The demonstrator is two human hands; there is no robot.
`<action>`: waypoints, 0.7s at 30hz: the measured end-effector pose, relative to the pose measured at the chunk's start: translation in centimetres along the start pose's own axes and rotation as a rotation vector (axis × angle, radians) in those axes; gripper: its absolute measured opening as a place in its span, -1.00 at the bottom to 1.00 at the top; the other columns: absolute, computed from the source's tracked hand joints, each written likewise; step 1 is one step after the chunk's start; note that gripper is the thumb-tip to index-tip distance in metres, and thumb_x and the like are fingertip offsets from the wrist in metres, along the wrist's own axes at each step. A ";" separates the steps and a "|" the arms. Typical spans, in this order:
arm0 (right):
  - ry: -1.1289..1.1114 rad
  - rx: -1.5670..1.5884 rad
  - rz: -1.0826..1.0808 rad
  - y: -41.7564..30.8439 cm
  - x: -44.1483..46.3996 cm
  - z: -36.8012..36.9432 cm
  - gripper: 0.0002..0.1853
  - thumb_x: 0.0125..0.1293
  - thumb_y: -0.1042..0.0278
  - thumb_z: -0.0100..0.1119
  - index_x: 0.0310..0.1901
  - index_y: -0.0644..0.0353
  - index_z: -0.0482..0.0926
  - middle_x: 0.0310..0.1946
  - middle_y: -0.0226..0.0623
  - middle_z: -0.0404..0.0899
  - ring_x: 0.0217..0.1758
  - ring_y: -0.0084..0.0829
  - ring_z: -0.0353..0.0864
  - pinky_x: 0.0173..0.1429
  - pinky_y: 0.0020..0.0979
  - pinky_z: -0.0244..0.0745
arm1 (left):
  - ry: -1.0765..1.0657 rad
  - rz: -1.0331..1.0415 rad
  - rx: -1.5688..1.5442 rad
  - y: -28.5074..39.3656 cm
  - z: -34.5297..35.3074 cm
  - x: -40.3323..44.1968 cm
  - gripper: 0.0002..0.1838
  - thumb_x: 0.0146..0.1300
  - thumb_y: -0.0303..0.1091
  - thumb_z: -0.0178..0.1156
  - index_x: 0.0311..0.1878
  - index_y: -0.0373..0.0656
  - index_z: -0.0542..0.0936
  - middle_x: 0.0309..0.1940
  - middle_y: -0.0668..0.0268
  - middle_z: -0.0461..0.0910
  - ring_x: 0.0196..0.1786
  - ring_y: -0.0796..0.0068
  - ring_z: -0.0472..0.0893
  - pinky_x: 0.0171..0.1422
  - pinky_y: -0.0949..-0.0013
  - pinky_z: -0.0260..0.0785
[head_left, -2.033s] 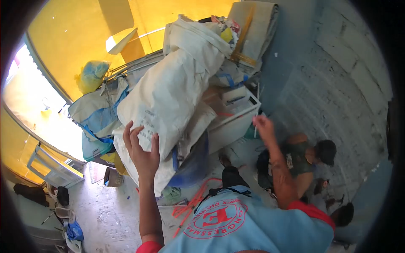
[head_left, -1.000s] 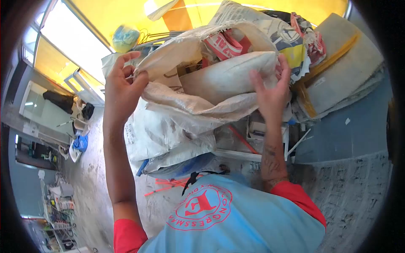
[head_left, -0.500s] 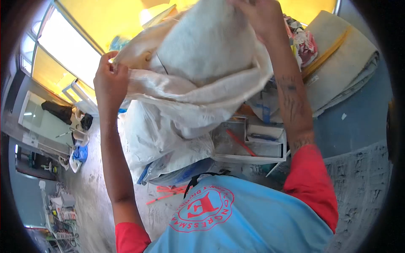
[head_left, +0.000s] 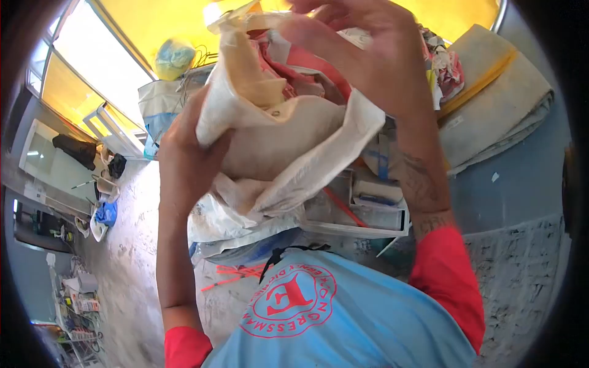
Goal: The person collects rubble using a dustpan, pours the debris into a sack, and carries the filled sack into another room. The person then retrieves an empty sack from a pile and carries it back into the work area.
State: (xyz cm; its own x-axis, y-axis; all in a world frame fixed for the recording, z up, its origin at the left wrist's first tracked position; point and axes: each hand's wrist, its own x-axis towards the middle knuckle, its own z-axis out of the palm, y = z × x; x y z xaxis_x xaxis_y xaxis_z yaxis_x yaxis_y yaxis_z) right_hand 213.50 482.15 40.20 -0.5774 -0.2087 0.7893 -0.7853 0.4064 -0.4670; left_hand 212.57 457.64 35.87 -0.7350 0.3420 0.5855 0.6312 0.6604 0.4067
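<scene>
A white woven sack (head_left: pixel 279 132) hangs in front of me with its mouth turned up and spread. Inside it lies crumpled red and white material (head_left: pixel 300 76), too jumbled to name. My left hand (head_left: pixel 193 147) is closed on the sack's left side, fingers behind the fabric and thumb in front. Over the far right of the mouth is my right hand (head_left: pixel 368 55), blurred, its thumb stretched left and its fingers apart; the top edge of the view cuts off part of it. Beneath the sack, more white sacking (head_left: pixel 245 230) lies on a pile.
A white-framed tray (head_left: pixel 353 230) holding a red strip sits below right. Orange-red strips (head_left: pixel 236 273) lie on the floor. A folded grey mat (head_left: pixel 497 116) leans at right beside crumpled bundles. Back left stand a tied plastic bag (head_left: pixel 175 59) and a blue-and-grey sack (head_left: pixel 156 101).
The sack's mouth has opened towards me, so red and white contents now show. My left hand has moved right and lower along it; my right hand has come off the raised edge.
</scene>
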 end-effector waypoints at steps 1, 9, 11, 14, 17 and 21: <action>0.181 -0.095 -0.086 0.2 -0.6 -0.5 -0.42 -0.10 0.31 0.48 0.02 0.23 0.51 -0.21 -0.37 0.58 -0.14 -0.45 0.56 0.06 -0.44 0.44 | -0.003 0.085 0.070 0.1 0.3 -0.4 -0.25 -0.20 -0.41 0.44 0.19 -0.01 0.43 -0.14 0.13 0.56 -0.09 0.10 0.58 -0.04 0.24 0.45; -0.378 0.109 0.098 1.3 -11.8 1.6 -0.41 -0.15 0.40 0.38 0.06 -0.04 0.56 -0.03 -0.18 0.48 -0.05 -0.27 0.57 -0.03 -0.34 0.47 | -0.349 -0.171 -0.309 -4.6 0.0 1.4 -0.32 -0.13 -0.07 0.47 0.06 -0.23 0.52 -0.30 0.33 0.43 -0.38 0.58 0.40 -0.24 0.47 0.33; -0.326 0.043 0.067 1.3 -13.6 1.9 -0.45 -0.15 0.42 0.37 0.01 -0.11 0.60 0.01 -0.17 0.47 -0.04 -0.23 0.58 -0.02 -0.32 0.47 | -0.383 -0.155 -0.026 -4.6 0.1 1.5 -0.40 -0.02 -0.07 0.42 0.03 -0.26 0.54 -0.33 0.37 0.45 -0.43 0.66 0.35 -0.29 0.51 0.31; -0.621 0.186 0.159 1.0 -14.4 1.7 -0.56 -0.08 0.49 0.30 -0.07 -0.06 0.61 0.12 -0.14 0.46 0.09 -0.18 0.54 0.10 -0.27 0.42 | -0.423 -0.431 -0.264 -1.6 -0.8 2.5 -0.62 0.24 -0.16 0.21 -0.05 -0.29 0.56 -0.37 0.29 0.60 -0.44 0.60 0.56 -0.32 0.57 0.38; -0.686 0.630 0.244 2.3 -15.6 2.2 -0.65 -0.01 0.44 0.31 -0.11 0.17 0.63 0.13 -0.12 0.47 0.31 -0.08 0.34 0.26 -0.25 0.27 | -0.014 -0.565 -0.793 3.3 -2.5 3.4 -0.64 0.26 -0.16 0.20 -0.11 -0.31 0.58 -0.35 0.28 0.62 -0.37 0.59 0.61 -0.33 0.57 0.41; -0.753 0.655 0.433 0.8 -15.6 2.7 -0.68 0.06 0.46 0.27 -0.09 0.24 0.58 -0.05 -0.20 0.59 0.26 -0.14 0.40 0.31 -0.27 0.22 | 0.069 -0.379 -0.843 4.7 -3.3 2.9 -0.64 0.26 -0.17 0.20 -0.11 -0.33 0.57 -0.35 0.31 0.61 -0.39 0.63 0.60 -0.31 0.54 0.44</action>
State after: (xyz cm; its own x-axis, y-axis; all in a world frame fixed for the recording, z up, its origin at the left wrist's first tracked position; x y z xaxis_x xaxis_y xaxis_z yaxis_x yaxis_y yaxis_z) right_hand 221.26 483.34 26.48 -0.6475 -0.7443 0.1637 -0.3198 0.0705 -0.9448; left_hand 214.26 459.49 41.78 -0.9298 0.1443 0.3387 0.3431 0.0060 0.9393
